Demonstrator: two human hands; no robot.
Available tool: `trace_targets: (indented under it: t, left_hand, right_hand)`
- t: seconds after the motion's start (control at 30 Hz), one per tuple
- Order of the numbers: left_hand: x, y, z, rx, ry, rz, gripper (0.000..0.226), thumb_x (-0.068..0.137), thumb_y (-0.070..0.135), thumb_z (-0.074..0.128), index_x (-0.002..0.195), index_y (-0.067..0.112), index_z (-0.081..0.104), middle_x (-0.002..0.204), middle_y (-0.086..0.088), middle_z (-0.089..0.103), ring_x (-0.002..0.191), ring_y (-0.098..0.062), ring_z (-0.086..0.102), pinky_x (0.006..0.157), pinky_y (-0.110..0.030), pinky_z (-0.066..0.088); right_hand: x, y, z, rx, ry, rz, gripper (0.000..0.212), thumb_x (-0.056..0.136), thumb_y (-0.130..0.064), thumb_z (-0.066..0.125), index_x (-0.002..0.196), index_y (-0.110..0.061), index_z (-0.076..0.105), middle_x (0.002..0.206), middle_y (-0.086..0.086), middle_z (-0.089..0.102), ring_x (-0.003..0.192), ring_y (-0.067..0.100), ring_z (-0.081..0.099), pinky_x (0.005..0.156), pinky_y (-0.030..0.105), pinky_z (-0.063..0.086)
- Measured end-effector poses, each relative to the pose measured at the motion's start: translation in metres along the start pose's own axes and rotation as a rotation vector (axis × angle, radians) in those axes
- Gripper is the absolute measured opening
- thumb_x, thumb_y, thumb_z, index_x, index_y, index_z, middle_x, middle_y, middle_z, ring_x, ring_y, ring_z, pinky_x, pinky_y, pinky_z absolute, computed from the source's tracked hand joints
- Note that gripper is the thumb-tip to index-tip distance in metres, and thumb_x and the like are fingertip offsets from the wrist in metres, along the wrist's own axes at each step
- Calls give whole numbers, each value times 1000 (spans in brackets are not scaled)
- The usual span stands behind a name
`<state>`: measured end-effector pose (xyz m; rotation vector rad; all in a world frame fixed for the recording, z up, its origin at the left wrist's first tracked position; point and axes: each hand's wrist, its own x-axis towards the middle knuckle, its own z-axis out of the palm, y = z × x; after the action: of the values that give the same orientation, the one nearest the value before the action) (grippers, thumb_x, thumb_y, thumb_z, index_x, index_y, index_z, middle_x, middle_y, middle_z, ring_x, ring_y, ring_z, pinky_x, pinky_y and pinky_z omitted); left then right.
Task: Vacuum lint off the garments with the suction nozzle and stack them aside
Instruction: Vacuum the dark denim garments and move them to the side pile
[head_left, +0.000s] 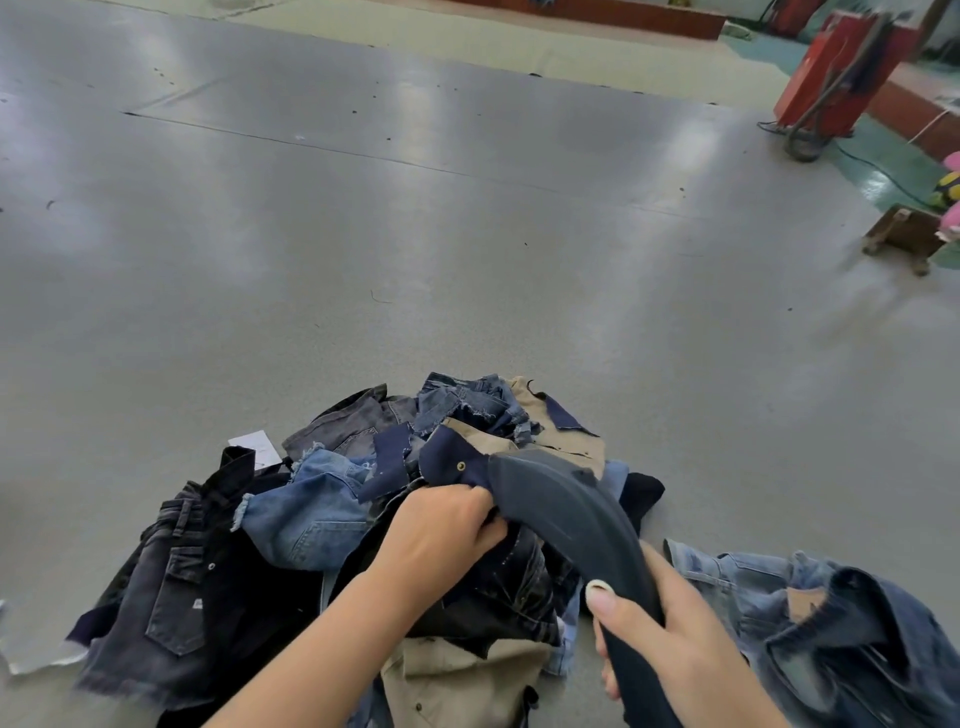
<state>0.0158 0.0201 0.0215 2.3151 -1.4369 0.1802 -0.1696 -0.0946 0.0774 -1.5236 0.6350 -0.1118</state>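
The fingers of the right hand (670, 629) are wrapped round the suction nozzle (566, 514), whose wide mouth lies over the garment pile (322, 519) on the grey counter (467, 234). The left hand (441, 525) pinches dark cloth just beside the mouth. Loose frayed denim could be sucked in and block it. The denim jacket (831, 623) to the right lies apart.

Suction nozzle (561, 512) mouth hidden in garments (311, 519); red machine (836, 78) blurred, perhaps the vacuum.
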Motion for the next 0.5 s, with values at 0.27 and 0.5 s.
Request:
trace_targets:
  t: [0.27, 0.5]
  left_hand:
    - [2, -5, 14, 147, -348, -307, 23, 91, 40, 44, 93, 21, 58, 94, -2, 67, 84, -25, 64, 58, -29, 37]
    - [-4, -35, 19, 345, -779, -603, 29, 91, 28, 50, 115, 21, 65, 114, 2, 65, 102, -21, 63, 73, -28, 45]
  right_hand:
    - [14, -8, -2, 159, 168, -86, 20, 66, -36, 75, 82, -28, 67, 63, 14, 59, 51, 31, 55, 49, 34, 50]
    - [20, 13, -6, 61, 273, 82, 16, 87, -25, 65, 100, -18, 60, 59, 12, 59, 49, 28, 57, 45, 29, 48]
